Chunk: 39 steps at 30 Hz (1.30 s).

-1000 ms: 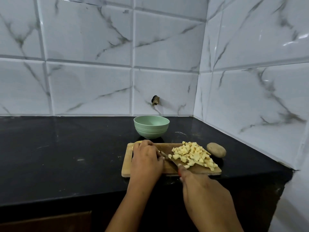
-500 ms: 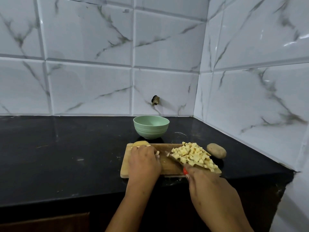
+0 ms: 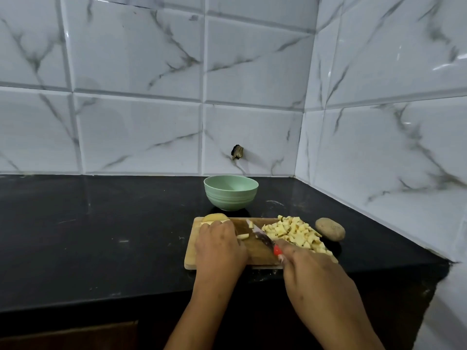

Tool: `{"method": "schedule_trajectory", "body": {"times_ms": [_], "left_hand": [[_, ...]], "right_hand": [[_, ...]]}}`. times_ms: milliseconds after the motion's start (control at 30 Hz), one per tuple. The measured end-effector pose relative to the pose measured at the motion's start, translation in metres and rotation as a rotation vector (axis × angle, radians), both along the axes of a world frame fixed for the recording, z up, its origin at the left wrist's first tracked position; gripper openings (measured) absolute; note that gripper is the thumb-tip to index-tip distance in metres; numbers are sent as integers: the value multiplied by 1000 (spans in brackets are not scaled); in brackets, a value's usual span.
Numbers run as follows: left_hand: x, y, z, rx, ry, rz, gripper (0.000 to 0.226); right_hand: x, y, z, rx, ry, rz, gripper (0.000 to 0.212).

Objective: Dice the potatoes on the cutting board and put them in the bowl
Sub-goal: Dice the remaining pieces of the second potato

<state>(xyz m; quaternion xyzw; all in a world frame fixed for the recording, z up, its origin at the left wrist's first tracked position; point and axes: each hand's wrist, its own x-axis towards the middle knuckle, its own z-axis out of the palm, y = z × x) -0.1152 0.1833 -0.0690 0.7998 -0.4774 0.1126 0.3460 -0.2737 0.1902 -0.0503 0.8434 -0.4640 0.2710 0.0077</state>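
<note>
- On the right of the wooden board (image 3: 255,252) we see a heap of pale yellow potato cubes (image 3: 295,232).
- The left hand (image 3: 219,246) curls its fingers over potato strips (image 3: 243,236).
- The right hand (image 3: 316,274) grips the red-handled knife (image 3: 262,234).
- Farther off stands the green bowl (image 3: 231,195).

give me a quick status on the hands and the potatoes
Left hand holds potato strip on cutting board. Right hand grips knife, blade mid-board. Diced pile not yet in bowl. Nothing blocking.

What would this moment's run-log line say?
phase: dicing | left hand: holds potato piece on cutting board | right hand: grips knife | diced pile: on board | bowl: no dice visible | whole potato: on counter
</note>
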Motion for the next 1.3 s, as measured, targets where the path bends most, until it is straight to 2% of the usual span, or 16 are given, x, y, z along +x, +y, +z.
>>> {"method": "schedule_trajectory", "body": {"times_ms": [100,200,300,400,533,733,833,900,1100,1300], "left_hand": [[-1,1,1,17,6,-3,22],[-2,1,1,27,11,-1,24],[0,-1,-1,22,3,7,25],[1,-1,-4,3,31,11,25],[3,-4,-6,-40,42,3,23],[3,-5,-6,-74,71,-7,24],[3,-4,-5,-80,92,-22,23],[3,-3,-5,-94,88,-23,20],[3,-2,-6,-160,79,-6,18],[2,-1,-4,-145,94,-12,21]], "right_hand": [[8,3,-4,12,33,38,45],[18,0,-7,25,144,30,51],[28,-5,-3,1,200,39,47],[28,-9,-1,-51,155,44,43],[18,-3,-5,-49,80,48,50],[31,2,-7,8,197,69,54],[39,-4,-4,-26,205,54,47],[36,-7,-2,-45,177,46,43],[17,-4,0,-74,63,21,52],[20,12,-1,-72,82,71,35]]}}
